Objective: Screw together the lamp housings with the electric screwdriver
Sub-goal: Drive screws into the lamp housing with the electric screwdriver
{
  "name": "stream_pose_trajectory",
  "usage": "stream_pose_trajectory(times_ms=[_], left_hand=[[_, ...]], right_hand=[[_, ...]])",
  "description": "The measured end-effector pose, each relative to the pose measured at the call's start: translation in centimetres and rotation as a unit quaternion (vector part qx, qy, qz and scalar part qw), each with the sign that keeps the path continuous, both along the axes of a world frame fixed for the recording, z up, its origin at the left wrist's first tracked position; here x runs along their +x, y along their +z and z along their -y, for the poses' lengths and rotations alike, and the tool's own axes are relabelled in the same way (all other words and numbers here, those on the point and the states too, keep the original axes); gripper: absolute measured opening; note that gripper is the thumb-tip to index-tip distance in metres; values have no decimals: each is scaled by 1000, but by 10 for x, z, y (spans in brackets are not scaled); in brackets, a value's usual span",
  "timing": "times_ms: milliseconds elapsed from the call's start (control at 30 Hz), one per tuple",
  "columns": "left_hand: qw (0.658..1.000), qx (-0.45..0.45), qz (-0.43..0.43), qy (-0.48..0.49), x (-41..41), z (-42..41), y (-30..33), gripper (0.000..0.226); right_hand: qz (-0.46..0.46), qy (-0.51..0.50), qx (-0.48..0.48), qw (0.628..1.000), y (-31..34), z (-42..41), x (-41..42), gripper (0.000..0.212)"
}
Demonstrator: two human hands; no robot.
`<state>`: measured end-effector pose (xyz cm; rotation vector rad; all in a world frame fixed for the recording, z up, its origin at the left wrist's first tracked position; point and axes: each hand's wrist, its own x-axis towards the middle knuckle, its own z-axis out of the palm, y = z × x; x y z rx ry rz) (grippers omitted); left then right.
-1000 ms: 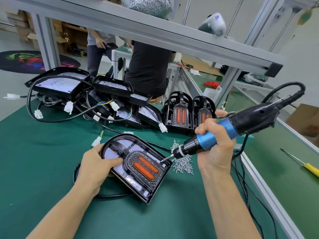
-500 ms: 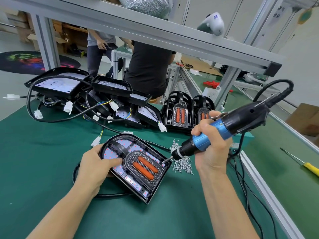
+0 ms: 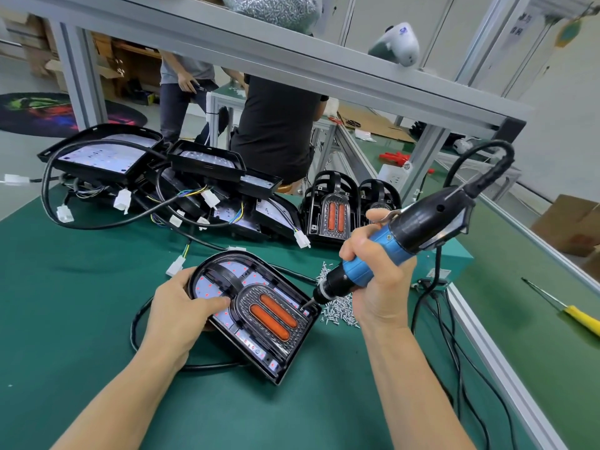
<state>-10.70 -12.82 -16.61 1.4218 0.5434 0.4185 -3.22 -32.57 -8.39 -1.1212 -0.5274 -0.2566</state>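
A black arch-shaped lamp housing (image 3: 259, 319) with two orange strips lies flat on the green mat in front of me. My left hand (image 3: 181, 306) grips its rounded left end, thumb laid across the inside. My right hand (image 3: 376, 280) grips the blue and black electric screwdriver (image 3: 389, 241), tilted down to the left. Its bit tip touches the housing's right corner beside the orange strips. A pile of small silver screws (image 3: 341, 306) lies just right of the housing.
Several open housings with wires and white connectors (image 3: 146, 177) are heaped at the back left. Two assembled lamps (image 3: 331, 206) stand behind the screws. A yellow-handled screwdriver (image 3: 571, 313) lies at the right. Cables (image 3: 454, 336) trail by the table edge. Two people stand beyond the frame.
My right hand has brought the screwdriver down and left, so the bit tip now sits in the housing's right corner. My left hand has kept its hold.
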Motion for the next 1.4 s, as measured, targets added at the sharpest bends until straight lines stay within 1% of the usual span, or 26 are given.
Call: stream_pose_trajectory(times_ms=[167, 300, 467, 733, 833, 967, 1133, 1233, 1300, 1400], left_hand=[[1000, -6, -2, 0, -2, -1, -3, 39], [1000, -8, -5, 2, -2, 2, -1, 37], [1000, -23, -13, 9, -2, 2, -1, 35], [999, -34, -26, 7, 4, 1, 0, 34], [999, -37, -30, 1, 10, 1, 3, 34], [998, -41, -51, -1, 14, -1, 1, 33], [993, -80, -87, -5, 12, -9, -7, 28], [991, -91, -95, 6, 12, -16, -9, 29], [991, -90, -98, 16, 12, -21, -9, 29], [992, -89, -89, 32, 11, -21, -9, 31]], right_hand=[[-27, -8, -2, 1000, 3, 4, 3, 36], [-42, -5, -37, 998, 6, 7, 4, 34], [-41, 7, -36, 998, 5, 3, 0, 29], [-32, 107, -60, 992, 4, 6, 0, 21], [-3, 147, -71, 987, 3, 4, -1, 19], [-4, 154, -63, 986, 2, 2, -1, 18], [-21, 141, -15, 990, 6, 6, 2, 19], [-59, 109, 94, 988, 17, 13, 4, 29], [-94, 70, 160, 980, 30, 23, 10, 28], [-148, -26, 166, 975, 47, 44, 19, 23]])
